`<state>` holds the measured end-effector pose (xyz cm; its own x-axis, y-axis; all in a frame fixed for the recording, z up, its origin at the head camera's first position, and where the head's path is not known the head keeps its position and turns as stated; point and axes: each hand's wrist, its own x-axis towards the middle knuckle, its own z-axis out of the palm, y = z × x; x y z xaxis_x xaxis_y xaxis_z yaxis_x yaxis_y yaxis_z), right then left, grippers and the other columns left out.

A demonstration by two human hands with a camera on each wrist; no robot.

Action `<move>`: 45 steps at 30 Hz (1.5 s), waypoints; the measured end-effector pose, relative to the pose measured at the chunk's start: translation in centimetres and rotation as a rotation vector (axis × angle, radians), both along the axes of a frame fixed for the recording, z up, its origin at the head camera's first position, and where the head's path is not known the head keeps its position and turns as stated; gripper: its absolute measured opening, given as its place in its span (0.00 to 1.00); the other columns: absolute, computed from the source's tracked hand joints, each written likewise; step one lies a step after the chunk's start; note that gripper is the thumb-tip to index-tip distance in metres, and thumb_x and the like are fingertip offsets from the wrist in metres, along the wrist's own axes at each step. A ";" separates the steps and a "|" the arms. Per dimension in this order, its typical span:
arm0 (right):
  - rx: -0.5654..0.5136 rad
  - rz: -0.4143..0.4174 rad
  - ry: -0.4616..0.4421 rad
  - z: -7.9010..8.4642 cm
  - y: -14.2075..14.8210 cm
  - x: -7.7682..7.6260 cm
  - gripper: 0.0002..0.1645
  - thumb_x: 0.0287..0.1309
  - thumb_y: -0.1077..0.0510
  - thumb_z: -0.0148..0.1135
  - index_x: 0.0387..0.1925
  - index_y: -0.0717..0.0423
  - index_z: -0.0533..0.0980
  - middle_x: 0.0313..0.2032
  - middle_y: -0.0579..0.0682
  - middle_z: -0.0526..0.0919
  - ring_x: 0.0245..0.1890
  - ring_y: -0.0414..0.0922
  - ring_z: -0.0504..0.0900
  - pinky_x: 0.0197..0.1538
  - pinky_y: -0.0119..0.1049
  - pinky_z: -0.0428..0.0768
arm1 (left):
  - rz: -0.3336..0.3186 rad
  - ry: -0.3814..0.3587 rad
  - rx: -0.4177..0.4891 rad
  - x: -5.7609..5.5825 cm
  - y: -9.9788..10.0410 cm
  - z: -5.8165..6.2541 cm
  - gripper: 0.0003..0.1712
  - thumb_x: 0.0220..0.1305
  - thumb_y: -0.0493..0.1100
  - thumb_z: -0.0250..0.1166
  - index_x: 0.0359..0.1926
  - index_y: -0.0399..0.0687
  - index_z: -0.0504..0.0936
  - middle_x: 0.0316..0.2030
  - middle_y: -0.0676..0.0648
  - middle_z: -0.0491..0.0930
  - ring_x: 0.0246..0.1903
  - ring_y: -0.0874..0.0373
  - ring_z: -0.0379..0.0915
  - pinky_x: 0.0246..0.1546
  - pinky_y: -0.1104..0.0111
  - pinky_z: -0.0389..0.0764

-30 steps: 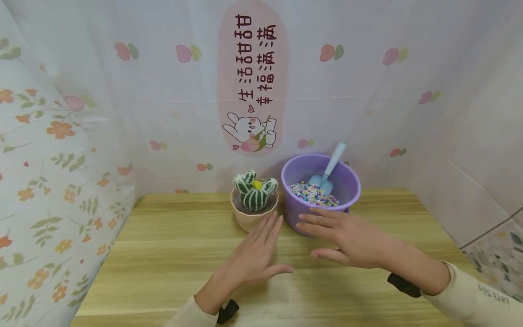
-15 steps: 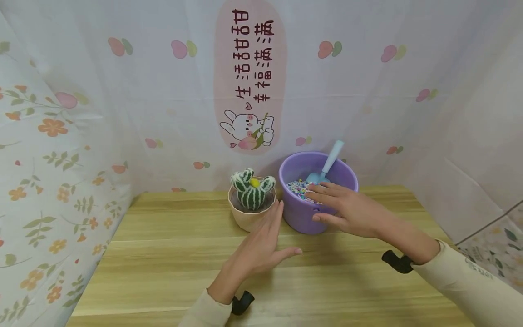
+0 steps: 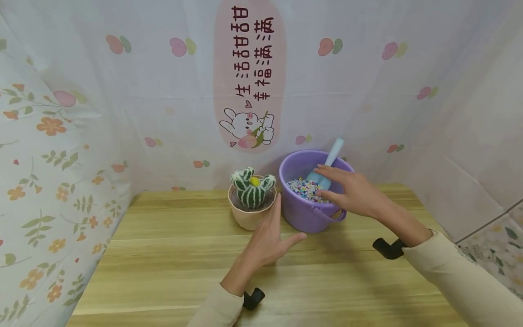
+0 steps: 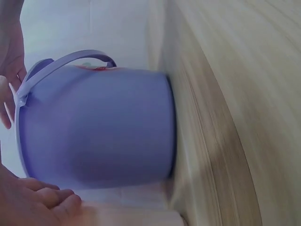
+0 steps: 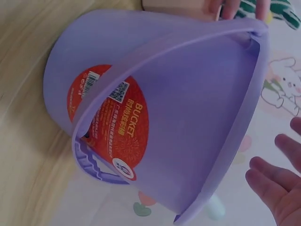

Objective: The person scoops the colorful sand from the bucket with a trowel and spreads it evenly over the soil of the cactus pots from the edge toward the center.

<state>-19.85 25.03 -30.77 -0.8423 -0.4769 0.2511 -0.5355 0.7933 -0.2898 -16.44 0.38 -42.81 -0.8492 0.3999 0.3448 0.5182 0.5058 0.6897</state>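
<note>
While the right hand [image 3: 354,194] hovers wide-fingered over the purple bucket [image 3: 300,215] right of centre, blue scoop [image 3: 336,151] leaning in its coloured beads [image 3: 301,188], left hand [image 3: 265,243] straight-fingered beside the pot [image 3: 244,219], fuzzy cactus [image 3: 251,195] inside, mid-frame

Soft light — faint, blurry-edged shadows

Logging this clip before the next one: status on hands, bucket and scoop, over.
Left hand gripping nothing, beside pot and bucket. Right hand empty, over bucket. Scoop tilted in beads. Nothing seen in the way.
</note>
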 end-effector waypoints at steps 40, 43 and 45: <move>-1.259 -0.568 -0.477 -0.2 1.7 -6.8 0.51 0.60 0.48 0.65 0.76 0.57 0.49 0.75 0.54 0.52 0.71 0.52 0.62 0.63 0.41 0.70 | 0.236 -0.089 0.225 -3.3 5.0 -2.4 0.72 0.46 0.65 0.75 0.77 0.45 0.37 0.76 0.36 0.43 0.74 0.45 0.44 0.68 0.52 0.59; -1.267 -0.576 -0.510 -0.2 1.9 -7.4 0.52 0.60 0.48 0.65 0.76 0.57 0.48 0.75 0.53 0.51 0.71 0.51 0.61 0.64 0.41 0.70 | 0.242 -0.098 0.221 -3.4 5.1 -2.6 0.73 0.45 0.65 0.76 0.77 0.43 0.38 0.76 0.37 0.42 0.74 0.45 0.44 0.69 0.52 0.59; -1.260 -0.576 -0.530 -0.2 1.9 -7.7 0.52 0.61 0.48 0.65 0.76 0.57 0.48 0.75 0.53 0.51 0.71 0.51 0.61 0.64 0.41 0.70 | 0.247 -0.105 0.218 -3.5 5.1 -2.8 0.74 0.44 0.65 0.76 0.77 0.42 0.38 0.76 0.38 0.41 0.74 0.46 0.43 0.69 0.53 0.58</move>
<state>-27.60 26.97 -30.94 -0.9588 0.2394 -0.1533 0.1426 -0.0613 -0.9879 -19.96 5.52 -45.62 -0.9467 0.1047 0.3046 0.3186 0.4422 0.8384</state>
